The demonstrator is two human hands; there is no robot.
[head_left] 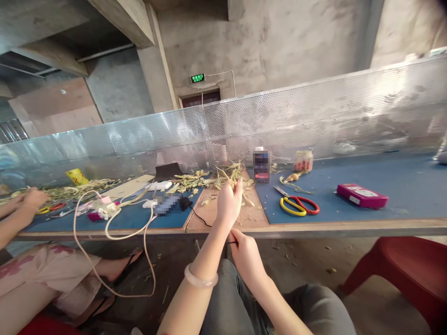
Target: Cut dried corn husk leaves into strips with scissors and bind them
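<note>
My left hand (228, 202), with a pale bangle on the wrist, is raised over the board with its fingers closed. Dry, straw-coloured plant stalks (226, 174) show at its fingertips, and it seems to grip one of them. Lower down, in front of the table edge, my right hand (245, 253) pinches a thin black cord (200, 222), part of which is hidden behind my left forearm. Beneath my left hand lies a tan wooden board (206, 214) strewn with plant scraps. More dried stalks (190, 181) are heaped at its left.
Scissors (298, 204) with red and yellow handles lie on the right, near a magenta box (362, 195) and a jar (303, 161). A phone (261, 166) stands behind the board. White cables (75, 228) droop over the left edge. A co-worker's hands (33, 200) are at far left; a red stool (408, 270) stands right.
</note>
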